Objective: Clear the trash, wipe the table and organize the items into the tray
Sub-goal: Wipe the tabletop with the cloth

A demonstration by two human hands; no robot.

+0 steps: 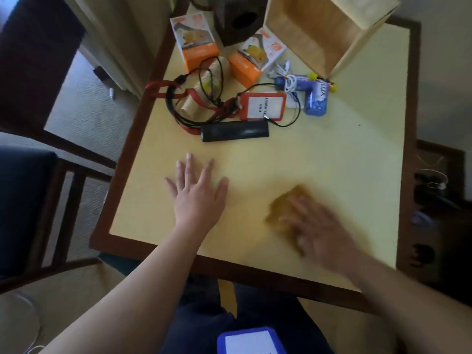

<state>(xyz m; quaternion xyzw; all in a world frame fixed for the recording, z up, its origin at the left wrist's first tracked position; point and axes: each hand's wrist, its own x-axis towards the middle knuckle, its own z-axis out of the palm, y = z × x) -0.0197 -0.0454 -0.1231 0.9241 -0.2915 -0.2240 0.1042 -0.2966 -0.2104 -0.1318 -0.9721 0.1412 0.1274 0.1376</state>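
My left hand (196, 190) lies flat on the yellow table (344, 159), fingers spread, holding nothing. My right hand (319, 226) is blurred and presses on a yellow-brown cloth (286, 203) at the table's near right. At the far side lie two orange boxes (196, 44) (255, 62), a red lanyard with a badge (263, 107), black cables (204, 98), a black bar-shaped device (235, 131), a blue packet (316, 100), a white cable (286, 77) and a paper tube (191, 103). A wooden tray (319, 34) stands tipped at the back right.
A dark tissue box (237, 21) stands at the back between the orange boxes. Dark chairs (30, 200) are on the left. A dark shelf unit (439, 213) with cables stands right of the table. A blue-edged badge (250, 341) rests on my lap.
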